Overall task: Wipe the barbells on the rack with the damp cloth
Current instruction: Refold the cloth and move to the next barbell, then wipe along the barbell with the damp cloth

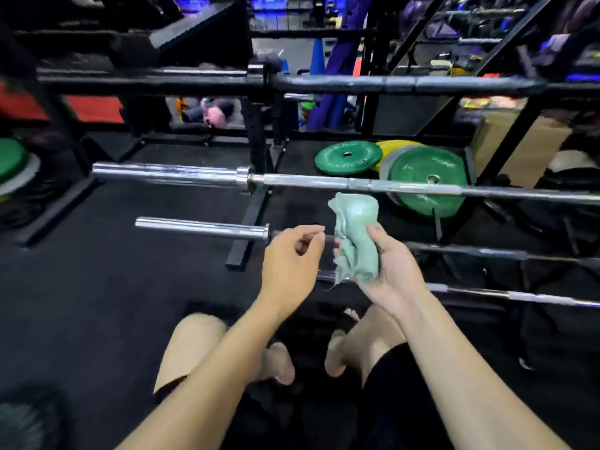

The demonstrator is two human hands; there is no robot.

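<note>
Close to the knees, the right hand (389, 271) holds the bunched green cloth (355, 238) in its curled fingers. The left hand (292, 258) beside it is loosely curled and looks empty. Behind the hands, shiny barbells (201, 227) lie across the black rack (256, 203). Green plates (425, 180) sit farther back.

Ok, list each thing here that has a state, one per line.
green cloth: bunched, held off the bars.
right hand: grips the cloth.
left hand: fingers loosely curled, holds nothing.
chrome barbell: lying level on the rack, untouched.
green weight plates: lying on the floor behind the rack.
</note>
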